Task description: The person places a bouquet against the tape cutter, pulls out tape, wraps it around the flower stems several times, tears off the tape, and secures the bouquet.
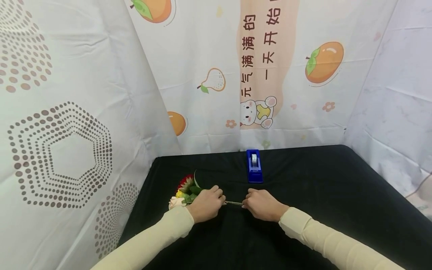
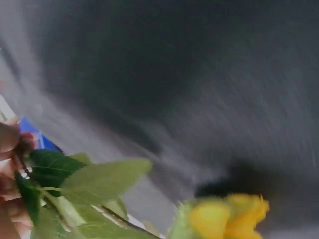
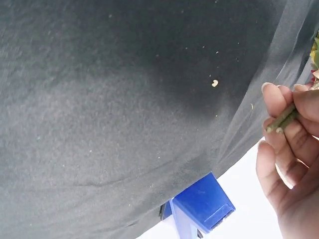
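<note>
A small bunch of artificial-looking flowers lies sideways in my hands, its blooms to the left: a red flower (image 1: 185, 182), a yellow flower (image 2: 227, 216) and a pale peach rose (image 1: 177, 202). Around the stems just below the green leaves (image 2: 99, 184), my left hand (image 1: 206, 203) grips the bunch. The right hand (image 1: 264, 204) pinches the lower stems between thumb and fingers, and the cut stem ends (image 3: 281, 120) poke out past its fingertips. Between the two hands a short length of stem (image 1: 233, 203) shows.
Beyond the right hand, a blue tape dispenser (image 1: 254, 176) with a roll of tape stands on the black tablecloth (image 1: 310, 176). Light crumbs (image 3: 215, 83) dot the cloth. Printed white curtains (image 1: 202, 48) hang behind the table and at both sides.
</note>
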`<state>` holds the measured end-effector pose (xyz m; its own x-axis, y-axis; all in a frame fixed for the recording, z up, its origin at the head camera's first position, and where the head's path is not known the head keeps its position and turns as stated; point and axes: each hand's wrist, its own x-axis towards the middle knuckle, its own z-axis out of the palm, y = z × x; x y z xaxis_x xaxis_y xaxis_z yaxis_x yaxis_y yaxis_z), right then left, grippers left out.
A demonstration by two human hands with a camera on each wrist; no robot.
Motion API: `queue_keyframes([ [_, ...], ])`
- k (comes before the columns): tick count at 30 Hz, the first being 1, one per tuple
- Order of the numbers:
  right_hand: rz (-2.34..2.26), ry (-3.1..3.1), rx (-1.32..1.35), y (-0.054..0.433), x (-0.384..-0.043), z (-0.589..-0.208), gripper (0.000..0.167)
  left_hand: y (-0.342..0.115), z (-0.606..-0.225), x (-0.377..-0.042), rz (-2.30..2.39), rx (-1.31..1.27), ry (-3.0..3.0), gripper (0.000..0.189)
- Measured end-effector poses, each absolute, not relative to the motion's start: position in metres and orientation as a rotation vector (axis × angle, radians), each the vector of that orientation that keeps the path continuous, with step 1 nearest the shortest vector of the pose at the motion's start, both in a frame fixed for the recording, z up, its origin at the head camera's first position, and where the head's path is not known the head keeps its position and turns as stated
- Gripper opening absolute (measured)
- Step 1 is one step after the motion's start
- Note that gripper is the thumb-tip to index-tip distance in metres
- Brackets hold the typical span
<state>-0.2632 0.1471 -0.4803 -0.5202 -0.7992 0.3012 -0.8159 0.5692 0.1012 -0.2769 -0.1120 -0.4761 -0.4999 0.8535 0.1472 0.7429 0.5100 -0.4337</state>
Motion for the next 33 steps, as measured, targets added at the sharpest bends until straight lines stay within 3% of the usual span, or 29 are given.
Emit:
queue_keyframes([
  [11,0.134,-2.498,1.284,0.158,-0.262,-0.482,0.011,-0.109,-0.455,-0.281,-0.254,-1.171,-2.963,0.026],
  [21,0.149,-2.454,1.272,0.167,-0.260,-0.478,0.013,-0.096,-0.445,-0.270,0.277,-1.282,-2.663,0.029],
  [26,0.169,-2.404,1.270,0.175,-0.262,-0.476,0.012,-0.097,-0.448,-0.267,0.192,-1.254,-2.660,0.022],
  [33,0.225,-2.376,1.252,0.186,-0.260,-0.474,0.015,-0.100,-0.453,-0.269,0.221,-1.286,-2.605,0.030],
])
